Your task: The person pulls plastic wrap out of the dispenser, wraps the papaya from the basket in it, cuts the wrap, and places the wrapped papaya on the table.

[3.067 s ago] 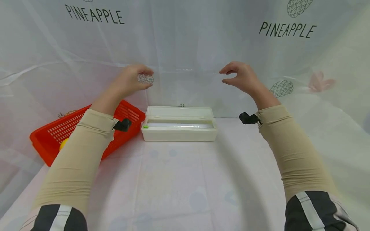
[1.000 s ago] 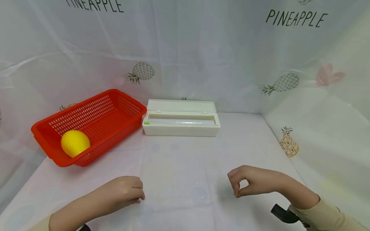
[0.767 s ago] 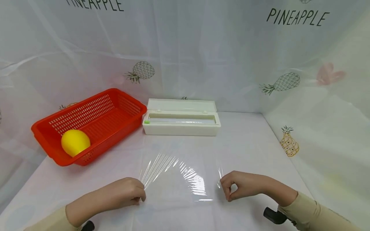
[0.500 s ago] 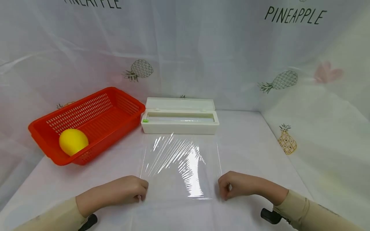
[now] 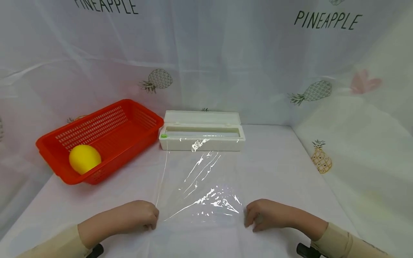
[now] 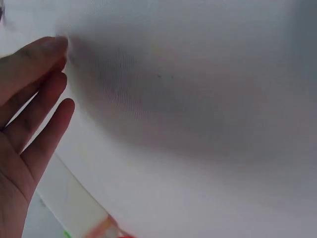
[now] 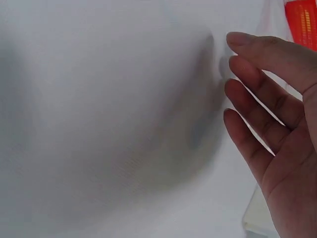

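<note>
A sheet of clear plastic wrap (image 5: 193,179) lies spread over the white cloth, its far end overlapping the front of a white lidded wrap box (image 5: 201,144). Shiny creases run across it. At its near left corner, my left hand (image 5: 135,218) pinches the film; in the left wrist view the thumb and index fingertips (image 6: 60,43) meet, other fingers spread. My right hand (image 5: 271,216) is low at the near right corner. In the right wrist view its thumb (image 7: 242,39) and index finger are apart, with nothing visible between them.
A red plastic basket (image 5: 122,134) with a yellow ball (image 5: 84,158) in it stands at the back left, beside the wrap box. The box lid (image 5: 201,117) is raised. Behind hangs a pineapple-print cloth (image 5: 226,53).
Both hands have come down from high over the box to the near cloth. The wrap sheet has settled flatter, and the right thumb and index finger have parted.
</note>
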Demonstrator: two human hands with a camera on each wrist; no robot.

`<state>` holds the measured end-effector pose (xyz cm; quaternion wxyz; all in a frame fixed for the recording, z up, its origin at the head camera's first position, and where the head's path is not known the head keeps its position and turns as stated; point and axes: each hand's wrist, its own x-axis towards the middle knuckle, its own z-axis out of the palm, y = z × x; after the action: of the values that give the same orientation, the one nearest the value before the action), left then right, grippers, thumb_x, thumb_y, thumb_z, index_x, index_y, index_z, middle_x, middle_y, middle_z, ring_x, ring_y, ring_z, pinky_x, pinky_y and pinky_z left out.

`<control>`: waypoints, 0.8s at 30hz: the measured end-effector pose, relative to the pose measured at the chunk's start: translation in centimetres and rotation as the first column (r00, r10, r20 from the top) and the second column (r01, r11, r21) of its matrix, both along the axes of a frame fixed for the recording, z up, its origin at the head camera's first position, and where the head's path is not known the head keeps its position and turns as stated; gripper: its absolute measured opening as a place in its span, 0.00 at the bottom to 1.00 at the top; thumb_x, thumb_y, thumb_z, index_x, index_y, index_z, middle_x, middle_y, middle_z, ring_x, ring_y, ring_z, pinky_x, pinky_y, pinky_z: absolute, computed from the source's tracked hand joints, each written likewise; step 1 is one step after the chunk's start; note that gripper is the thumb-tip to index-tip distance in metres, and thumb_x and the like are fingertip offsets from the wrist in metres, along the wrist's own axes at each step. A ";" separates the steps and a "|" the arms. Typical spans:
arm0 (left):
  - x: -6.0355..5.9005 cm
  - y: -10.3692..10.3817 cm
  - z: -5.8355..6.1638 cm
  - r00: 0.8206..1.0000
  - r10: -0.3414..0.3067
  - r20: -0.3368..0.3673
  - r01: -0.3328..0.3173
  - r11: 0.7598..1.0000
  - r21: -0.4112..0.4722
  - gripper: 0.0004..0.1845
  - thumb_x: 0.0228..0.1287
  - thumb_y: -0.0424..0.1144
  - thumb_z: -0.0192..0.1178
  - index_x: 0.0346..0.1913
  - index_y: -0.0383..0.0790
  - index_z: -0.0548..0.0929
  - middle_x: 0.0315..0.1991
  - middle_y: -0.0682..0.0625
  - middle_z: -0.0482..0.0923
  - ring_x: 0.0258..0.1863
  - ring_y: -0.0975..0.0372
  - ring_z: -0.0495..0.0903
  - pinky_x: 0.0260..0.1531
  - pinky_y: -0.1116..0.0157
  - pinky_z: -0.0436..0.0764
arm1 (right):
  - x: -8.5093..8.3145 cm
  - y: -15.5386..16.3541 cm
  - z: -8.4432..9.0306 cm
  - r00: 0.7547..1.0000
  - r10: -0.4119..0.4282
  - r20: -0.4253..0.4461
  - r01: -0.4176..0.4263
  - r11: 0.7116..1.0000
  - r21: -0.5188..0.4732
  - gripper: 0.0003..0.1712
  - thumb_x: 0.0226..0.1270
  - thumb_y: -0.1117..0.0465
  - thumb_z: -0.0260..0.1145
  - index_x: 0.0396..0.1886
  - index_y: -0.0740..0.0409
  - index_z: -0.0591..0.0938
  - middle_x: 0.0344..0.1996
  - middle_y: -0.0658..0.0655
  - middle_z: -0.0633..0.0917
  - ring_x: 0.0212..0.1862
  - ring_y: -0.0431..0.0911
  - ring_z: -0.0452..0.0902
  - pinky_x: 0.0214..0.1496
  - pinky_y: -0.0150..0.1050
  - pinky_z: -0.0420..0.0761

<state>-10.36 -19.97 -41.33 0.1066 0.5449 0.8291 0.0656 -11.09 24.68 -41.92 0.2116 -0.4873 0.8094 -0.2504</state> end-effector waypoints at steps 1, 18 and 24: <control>0.1 -0.4 0.2 0.998 0.044 0.036 -0.044 0.999 -0.010 0.10 0.48 0.33 0.75 0.33 0.51 0.89 0.28 0.67 0.76 0.28 0.73 0.73 0.33 0.78 0.75 | -0.1 -0.1 0.3 1.000 -0.017 0.001 0.017 1.000 0.010 0.13 0.51 0.67 0.76 0.37 0.49 0.88 0.34 0.37 0.81 0.37 0.31 0.76 0.40 0.27 0.78; -7.5 -12.0 11.9 0.802 0.575 -0.164 -0.572 0.817 0.065 0.28 0.47 0.41 0.77 0.55 0.49 0.84 0.51 0.50 0.81 0.51 0.52 0.78 0.44 0.50 0.81 | -7.3 -5.5 7.5 0.993 -0.062 -0.097 0.045 0.985 -0.169 0.15 0.57 0.61 0.76 0.45 0.47 0.86 0.41 0.40 0.83 0.47 0.38 0.78 0.51 0.38 0.78; -10.6 -17.4 10.8 0.757 0.650 -0.072 -0.652 0.758 -0.019 0.33 0.43 0.40 0.78 0.57 0.42 0.82 0.53 0.42 0.79 0.54 0.44 0.73 0.45 0.46 0.80 | -9.2 -8.5 7.5 0.998 -0.039 -0.056 0.026 0.978 -0.207 0.15 0.57 0.62 0.76 0.44 0.48 0.86 0.41 0.41 0.84 0.48 0.39 0.78 0.51 0.39 0.79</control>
<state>-20.99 -37.42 -30.50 0.0636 0.2222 0.9708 0.0641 -20.26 16.17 -34.37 0.1312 -0.5006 0.7929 -0.3218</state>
